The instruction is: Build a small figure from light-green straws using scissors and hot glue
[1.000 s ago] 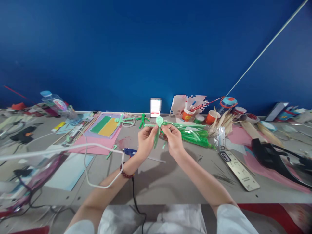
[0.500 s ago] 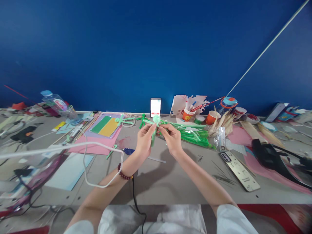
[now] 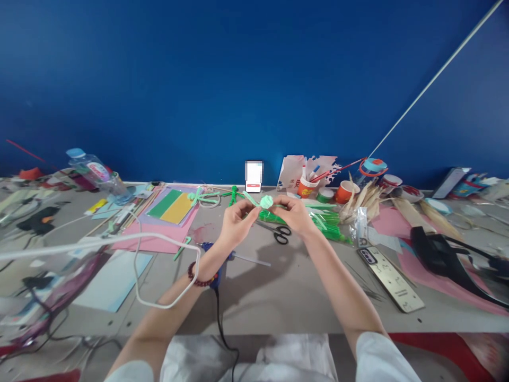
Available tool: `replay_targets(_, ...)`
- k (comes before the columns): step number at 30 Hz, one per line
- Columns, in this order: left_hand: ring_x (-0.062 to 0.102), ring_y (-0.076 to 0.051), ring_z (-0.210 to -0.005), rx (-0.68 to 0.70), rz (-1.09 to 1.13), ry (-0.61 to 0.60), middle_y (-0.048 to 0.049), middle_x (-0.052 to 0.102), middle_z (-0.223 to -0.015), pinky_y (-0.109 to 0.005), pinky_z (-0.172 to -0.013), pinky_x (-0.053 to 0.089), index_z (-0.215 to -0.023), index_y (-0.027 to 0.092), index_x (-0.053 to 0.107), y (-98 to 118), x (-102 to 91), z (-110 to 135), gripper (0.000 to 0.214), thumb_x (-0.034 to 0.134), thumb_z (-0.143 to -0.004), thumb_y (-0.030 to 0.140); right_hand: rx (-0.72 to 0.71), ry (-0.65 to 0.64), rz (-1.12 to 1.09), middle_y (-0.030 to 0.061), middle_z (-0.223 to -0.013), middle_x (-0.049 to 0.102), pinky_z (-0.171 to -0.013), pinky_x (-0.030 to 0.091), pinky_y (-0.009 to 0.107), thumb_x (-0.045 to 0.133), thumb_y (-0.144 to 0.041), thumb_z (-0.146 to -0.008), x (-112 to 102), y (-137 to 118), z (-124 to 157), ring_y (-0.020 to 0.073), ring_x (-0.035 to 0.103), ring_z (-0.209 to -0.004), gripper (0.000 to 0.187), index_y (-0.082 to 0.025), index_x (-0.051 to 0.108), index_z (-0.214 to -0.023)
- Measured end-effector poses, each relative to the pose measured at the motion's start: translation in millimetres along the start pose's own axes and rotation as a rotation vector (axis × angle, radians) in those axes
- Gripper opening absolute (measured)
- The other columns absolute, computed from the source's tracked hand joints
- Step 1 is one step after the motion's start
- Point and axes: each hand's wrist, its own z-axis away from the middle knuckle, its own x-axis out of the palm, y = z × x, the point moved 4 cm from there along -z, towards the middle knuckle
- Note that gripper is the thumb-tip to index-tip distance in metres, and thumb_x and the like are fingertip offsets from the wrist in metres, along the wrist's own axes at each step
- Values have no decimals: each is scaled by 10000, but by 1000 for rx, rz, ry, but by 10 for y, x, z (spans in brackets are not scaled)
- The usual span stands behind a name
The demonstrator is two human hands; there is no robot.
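Observation:
Between both hands is a light green pipe-cleaner piece with a round coiled ball point(image 3: 266, 202) at one end and a strip sticking out to the upper left. My left hand point(image 3: 239, 220) pinches it on the left side of the ball. On the right side, the fingertips of my right hand point(image 3: 295, 215) are closed on it too, partly hidden. Scissors point(image 3: 281, 234) with black handles lie on the table just below the hands. A blue glue gun point(image 3: 216, 277) with a clear stick lies beside my left wrist, partly covered by it.
Green pipe-cleaner figures point(image 3: 202, 198) lie at the back left. A bagged bundle of green pipe cleaners point(image 3: 328, 225) is right of my hands. A phone point(image 3: 253, 178) stands against the wall; another phone point(image 3: 392, 280) lies at right. A white cable point(image 3: 170, 235) loops over my left forearm.
The pipe-cleaner piece has turned and its ball has shifted right. My right hand has moved right and my hands are farther apart. The scissors and more of the glue gun have come into view.

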Motion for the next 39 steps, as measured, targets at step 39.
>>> replay_targets(39,388,-93,-542,177,-177,187,40,420,-555,-224,-533,323,-612,184,471,-6,-32,-16,266,602,-768,354,-190,258,134,45,-752,703,-671,485,299,607,-309,-750,196,-158,247,195,633,-703,144,-199,695,-720)
